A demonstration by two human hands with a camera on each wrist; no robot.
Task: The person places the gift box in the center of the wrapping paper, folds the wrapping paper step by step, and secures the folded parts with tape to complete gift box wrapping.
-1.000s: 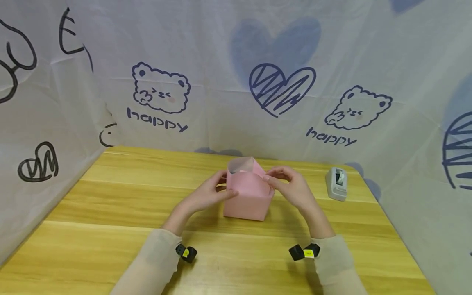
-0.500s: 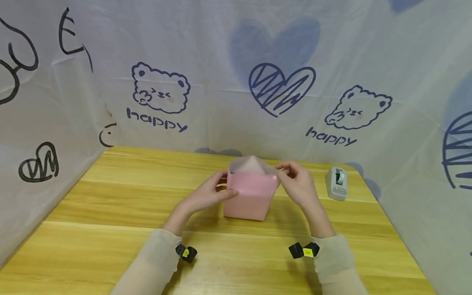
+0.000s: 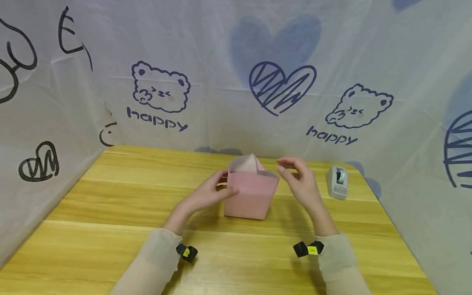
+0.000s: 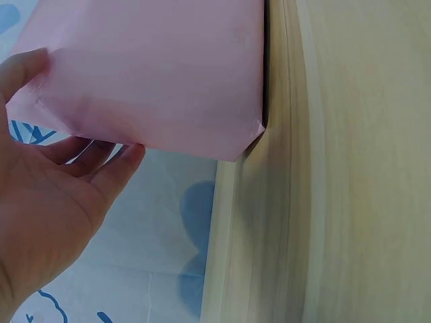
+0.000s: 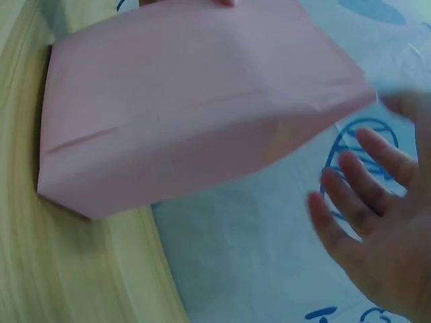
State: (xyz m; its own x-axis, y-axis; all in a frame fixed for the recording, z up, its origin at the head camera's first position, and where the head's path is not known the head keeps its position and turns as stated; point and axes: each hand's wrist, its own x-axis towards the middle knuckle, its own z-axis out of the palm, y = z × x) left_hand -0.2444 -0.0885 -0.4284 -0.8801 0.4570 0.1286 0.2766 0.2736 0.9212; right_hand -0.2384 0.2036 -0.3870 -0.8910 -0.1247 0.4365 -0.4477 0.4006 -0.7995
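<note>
At left, the left hand [image 3: 207, 195] holds the near side of the pink paper bag [image 3: 248, 200], thumb laid on the front panel and the other fingers behind the edge, their tips largely out of sight. The bag stands at the middle of the surface [image 3: 236, 258], its mouth upward and flared toward the right; a pale peaked fold [image 3: 248, 163] rises at the back, and the inside below the rim is hidden. The step in hand looks like shaping that mouth while the left side is steadied. Just beside the upper right corner, the right hand [image 3: 305, 185] has its fingers loosely spread, gripping nothing; its thumb is blurred in the right wrist view, so contact with the corner is hard to judge. The next move probably calls for a light touch along the rim. Farther right sits a tape dispenser [image 3: 337, 183].
</note>
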